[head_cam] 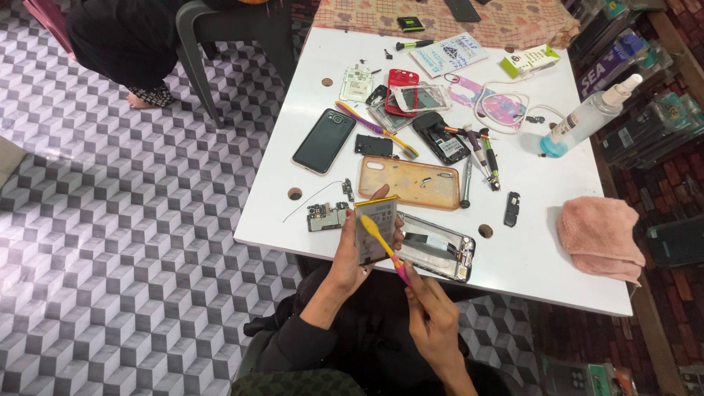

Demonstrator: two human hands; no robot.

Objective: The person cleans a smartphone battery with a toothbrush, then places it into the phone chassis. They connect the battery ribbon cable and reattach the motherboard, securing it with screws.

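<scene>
- Our right hand [433, 319] pinches a yellow-and-pink toothbrush [383, 246], its head on the battery.
- Our left hand [352, 257] grips that phone battery [374, 227] upright over the white table's [513, 271] near edge.
- At two o'clock lies the open phone frame [436, 249]; bare tabletop stretches rightward to a pink cloth [601, 238].

Phone repair shop — dismantled phones [433, 249], screwdrivers [488, 158].

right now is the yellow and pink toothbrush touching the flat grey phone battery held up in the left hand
Touching. The head view shows the yellow and pink toothbrush lying bristle-end against the flat grey phone battery, no gap visible.
</scene>
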